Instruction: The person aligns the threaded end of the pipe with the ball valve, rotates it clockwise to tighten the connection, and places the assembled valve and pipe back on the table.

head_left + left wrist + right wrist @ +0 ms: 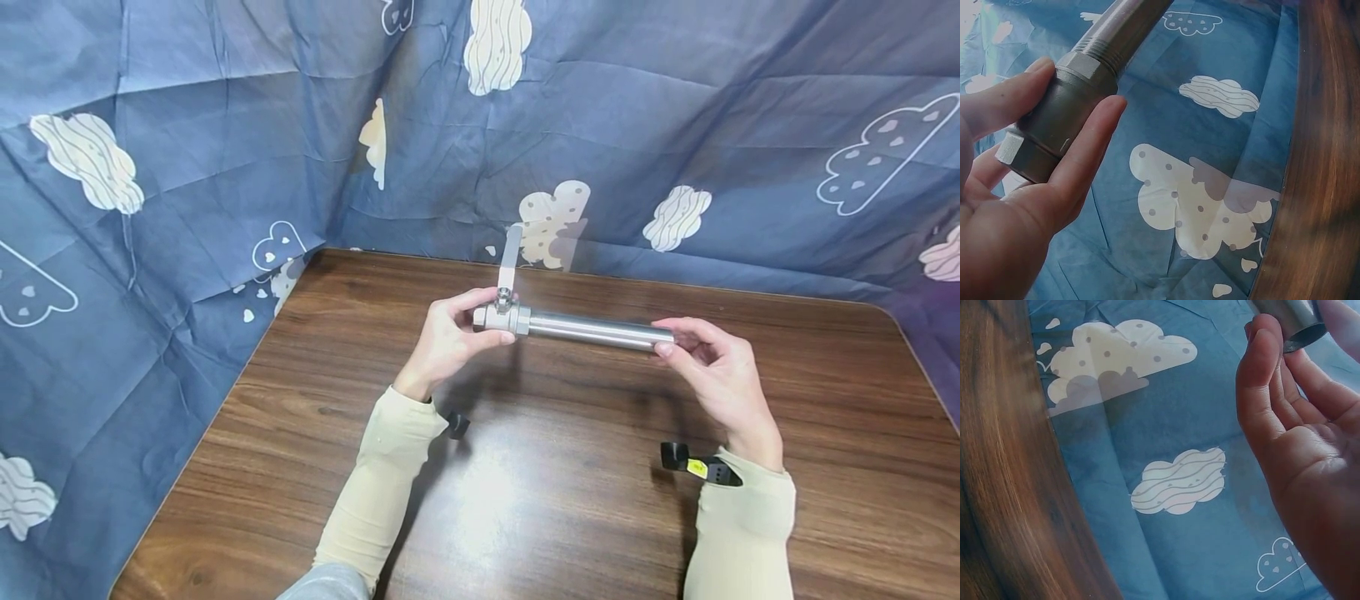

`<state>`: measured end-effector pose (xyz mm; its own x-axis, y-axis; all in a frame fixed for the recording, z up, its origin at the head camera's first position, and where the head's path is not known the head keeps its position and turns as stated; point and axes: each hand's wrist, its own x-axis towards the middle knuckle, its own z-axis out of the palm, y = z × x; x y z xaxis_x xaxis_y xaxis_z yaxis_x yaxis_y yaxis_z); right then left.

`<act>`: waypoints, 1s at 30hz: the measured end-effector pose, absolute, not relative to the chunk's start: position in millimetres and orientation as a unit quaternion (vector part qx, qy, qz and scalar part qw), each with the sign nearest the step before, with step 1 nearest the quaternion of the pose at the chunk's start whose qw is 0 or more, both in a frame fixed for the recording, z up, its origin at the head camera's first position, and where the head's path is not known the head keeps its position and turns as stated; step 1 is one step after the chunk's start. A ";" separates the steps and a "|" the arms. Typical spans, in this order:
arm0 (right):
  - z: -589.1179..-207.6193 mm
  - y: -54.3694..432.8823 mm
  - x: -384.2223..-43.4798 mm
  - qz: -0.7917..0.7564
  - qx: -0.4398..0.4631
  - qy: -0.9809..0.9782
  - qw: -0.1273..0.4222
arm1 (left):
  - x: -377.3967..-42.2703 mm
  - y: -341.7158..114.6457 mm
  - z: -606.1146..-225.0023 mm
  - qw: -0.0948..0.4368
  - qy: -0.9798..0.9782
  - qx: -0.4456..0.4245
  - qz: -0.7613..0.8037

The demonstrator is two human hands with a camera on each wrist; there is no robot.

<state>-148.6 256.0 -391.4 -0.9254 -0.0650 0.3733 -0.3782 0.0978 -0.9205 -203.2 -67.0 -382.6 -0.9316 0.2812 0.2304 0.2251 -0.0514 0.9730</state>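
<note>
A metal ball valve (498,318) with a long lever handle (511,257) is joined to a straight steel pipe (592,328), held up above the table. My left hand (444,340) grips the valve body between thumb and fingers. In the left wrist view, threads (1099,51) show on the pipe where it enters the hexagonal end of the valve (1063,106). At the far right end of the pipe, my right hand (716,375) pinches it between thumb and fingers. The right wrist view shows the open, hollow pipe end (1302,334) at the fingertips.
Below lies a brown wood-grain table (570,483), its back edge against a blue cloth (615,108) printed with clouds. The cloth also hangs along the left side. Dark camera mounts (675,457) sit at the wrists.
</note>
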 end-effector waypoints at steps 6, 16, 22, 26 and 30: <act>-392.2 256.6 -149.0 0.637 0.151 -0.745 0.125 | -202.6 -67.2 -382.1 0.016 0.692 0.183 0.698; -392.5 255.3 -151.2 0.673 0.175 -0.707 0.127 | -202.7 -67.8 -382.4 0.010 0.685 0.183 0.705; -394.3 253.5 -152.3 0.739 0.223 -0.625 0.115 | -203.3 -67.4 -383.2 0.004 0.676 0.193 0.711; -395.0 253.2 -153.5 0.750 0.250 -0.601 0.114 | -203.1 -67.3 -383.2 0.002 0.676 0.193 0.711; -394.7 252.8 -153.1 0.749 0.262 -0.598 0.114 | -202.7 -67.2 -382.9 0.004 0.677 0.188 0.712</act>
<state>-153.1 252.8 -394.7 -0.8367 -0.1436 0.5286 -0.4838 -0.2586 -0.8361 -202.7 -67.2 -382.9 -0.9290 0.2606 0.2627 0.2493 -0.0838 0.9648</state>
